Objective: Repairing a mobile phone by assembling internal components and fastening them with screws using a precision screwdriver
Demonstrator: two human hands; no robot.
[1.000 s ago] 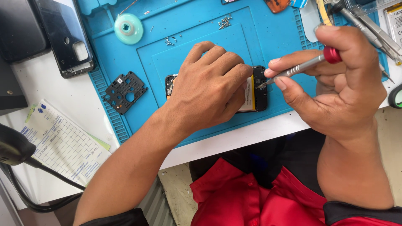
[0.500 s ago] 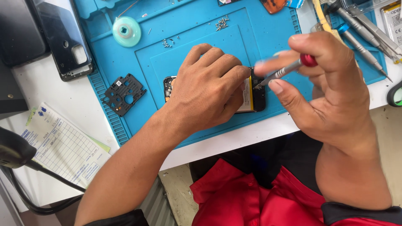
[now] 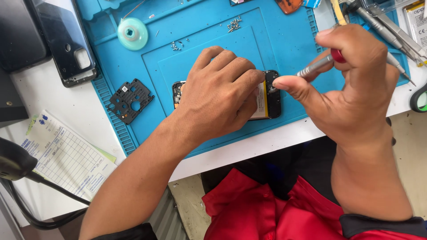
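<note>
Left hand (image 3: 220, 95) spread flat, palm down, over an opened phone (image 3: 271, 95) lying on a blue work mat (image 3: 293, 53); fingers curled lightly over its middle, pressing rather than gripping. Phone near the near edge of the mat, its right end black and uncovered, a strip of pale battery showing beside the fingertips. Right hand (image 3: 351, 93) closed around a slim screwdriver (image 3: 318, 66) with a silver shaft and red collar, thumb and forefinger pinching it, tip angled down to the right end of the phone and touching it or just above; cannot tell which.

Left of the phone on the mat, a black plastic cover plate (image 3: 130, 100) with holes. Farther off, a round mint-green spool (image 3: 132, 33) and scattered small screws (image 3: 234, 24). Far left off the mat, a black phone back cover (image 3: 66, 42). Near left, a printed paper form (image 3: 66, 158) on the white table (image 3: 58, 106). Far right, grey tweezers (image 3: 391, 33).
</note>
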